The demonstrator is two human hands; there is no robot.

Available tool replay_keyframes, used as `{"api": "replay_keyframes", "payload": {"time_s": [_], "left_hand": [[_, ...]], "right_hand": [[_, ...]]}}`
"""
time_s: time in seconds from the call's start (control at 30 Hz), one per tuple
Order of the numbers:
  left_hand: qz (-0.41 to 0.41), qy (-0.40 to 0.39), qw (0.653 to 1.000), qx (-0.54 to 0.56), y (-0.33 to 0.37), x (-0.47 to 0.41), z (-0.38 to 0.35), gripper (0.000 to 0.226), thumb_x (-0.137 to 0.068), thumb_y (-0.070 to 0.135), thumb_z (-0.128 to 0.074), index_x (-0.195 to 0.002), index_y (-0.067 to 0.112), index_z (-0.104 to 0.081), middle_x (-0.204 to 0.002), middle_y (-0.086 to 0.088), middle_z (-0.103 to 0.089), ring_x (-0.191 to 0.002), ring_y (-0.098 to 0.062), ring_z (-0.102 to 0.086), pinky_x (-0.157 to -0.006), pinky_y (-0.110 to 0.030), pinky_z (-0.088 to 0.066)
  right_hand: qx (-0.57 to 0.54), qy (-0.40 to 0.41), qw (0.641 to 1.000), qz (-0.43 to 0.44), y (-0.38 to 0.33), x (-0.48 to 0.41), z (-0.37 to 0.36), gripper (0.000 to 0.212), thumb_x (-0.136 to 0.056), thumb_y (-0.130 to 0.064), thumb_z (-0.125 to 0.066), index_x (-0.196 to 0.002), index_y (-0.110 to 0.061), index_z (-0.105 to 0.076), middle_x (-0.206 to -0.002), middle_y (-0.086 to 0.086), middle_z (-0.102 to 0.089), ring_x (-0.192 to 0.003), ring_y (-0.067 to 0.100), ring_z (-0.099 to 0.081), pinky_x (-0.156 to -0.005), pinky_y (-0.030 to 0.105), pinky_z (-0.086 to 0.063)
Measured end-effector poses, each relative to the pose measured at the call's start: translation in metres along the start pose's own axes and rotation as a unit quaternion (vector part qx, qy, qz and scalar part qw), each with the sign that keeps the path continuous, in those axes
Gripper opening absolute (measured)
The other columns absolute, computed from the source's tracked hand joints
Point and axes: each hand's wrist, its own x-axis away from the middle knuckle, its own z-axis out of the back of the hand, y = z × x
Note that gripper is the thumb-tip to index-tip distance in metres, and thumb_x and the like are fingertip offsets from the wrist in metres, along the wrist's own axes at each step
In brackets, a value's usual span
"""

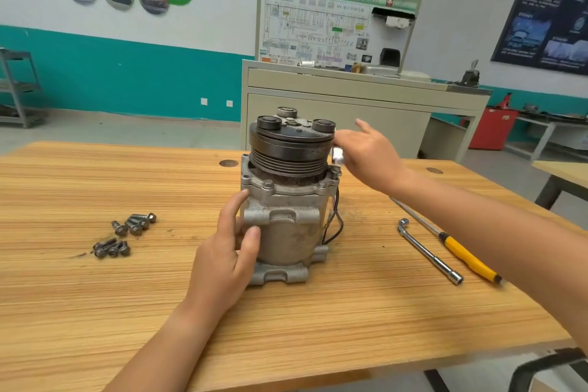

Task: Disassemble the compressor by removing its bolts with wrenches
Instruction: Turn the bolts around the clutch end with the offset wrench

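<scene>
The grey metal compressor (286, 219) stands upright on the wooden table (127, 312), its black grooved pulley on top. My left hand (227, 251) grips the left side of its body, thumb and fingers curled round the casing. My right hand (369, 153) is at the pulley's right side and holds a small shiny socket tool (338, 156) just above a flange bolt (335, 171). Two more bolts (268, 184) sit in the front flange. Several removed bolts (124, 234) lie loose on the table to the left.
An L-shaped socket wrench (428, 253) and a yellow-handled screwdriver (461, 253) lie on the table right of the compressor, under my right forearm. A black wire hangs off the compressor's right side. A beige training bench with a wiring chart stands behind.
</scene>
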Motion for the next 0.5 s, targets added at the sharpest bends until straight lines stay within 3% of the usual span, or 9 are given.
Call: {"api": "replay_keyframes", "payload": {"time_s": [0.07, 0.17, 0.27, 0.37, 0.5], "left_hand": [[0.002, -0.001, 1.000, 0.000, 0.000, 0.000, -0.001, 0.038, -0.082, 0.049, -0.032, -0.120, 0.054, -0.034, -0.073, 0.012, -0.059, -0.055, -0.011, -0.054, -0.048, -0.020, -0.037], [0.002, -0.003, 1.000, 0.004, 0.002, -0.001, -0.002, 0.037, -0.083, 0.047, -0.033, -0.120, 0.049, -0.035, -0.078, 0.027, -0.060, -0.057, 0.002, -0.055, -0.049, -0.010, -0.037], [0.001, -0.004, 1.000, 0.006, 0.005, -0.001, -0.002, 0.040, -0.082, 0.046, -0.034, -0.122, 0.043, -0.033, -0.081, 0.033, -0.059, -0.056, 0.009, -0.054, -0.049, -0.004, -0.035], [0.014, 0.000, 1.000, 0.006, 0.005, -0.001, -0.001, 0.037, -0.080, 0.050, -0.034, -0.117, 0.050, -0.035, -0.082, 0.025, -0.060, -0.059, 0.005, -0.056, -0.050, -0.008, -0.037], [0.016, 0.008, 1.000, 0.003, 0.003, -0.001, -0.002, 0.036, -0.080, 0.051, -0.033, -0.115, 0.050, -0.036, -0.069, 0.013, -0.059, -0.057, -0.004, -0.056, -0.050, -0.017, -0.040]], "right_hand": [[-0.031, 0.028, 0.996, -0.080, 0.006, 0.007, 0.009, 0.017, -0.088, 0.001, -0.050, -0.095, 0.009, -0.062, -0.079, 0.020, -0.067, -0.068, 0.033, -0.066, -0.084, 0.053, -0.046], [-0.130, 0.007, 0.973, -0.191, 0.007, 0.018, 0.038, 0.020, -0.097, -0.013, -0.041, -0.109, 0.001, -0.051, -0.068, 0.009, -0.057, -0.061, 0.031, -0.058, -0.060, 0.041, -0.048], [-0.093, -0.104, 0.967, -0.214, 0.005, 0.030, 0.062, 0.025, -0.098, -0.018, -0.038, -0.119, -0.010, -0.050, -0.055, -0.003, -0.045, -0.047, 0.016, -0.045, -0.044, 0.028, -0.031], [-0.032, -0.246, 0.948, -0.201, -0.004, 0.036, 0.076, 0.026, -0.097, -0.022, -0.039, -0.119, -0.017, -0.053, -0.062, -0.003, -0.048, -0.055, 0.013, -0.047, -0.047, 0.027, -0.034], [0.026, -0.312, 0.932, -0.181, -0.021, 0.033, 0.087, 0.027, -0.097, -0.023, -0.035, -0.118, -0.023, -0.052, -0.072, -0.003, -0.051, -0.067, 0.017, -0.052, -0.057, 0.030, -0.045]]}}
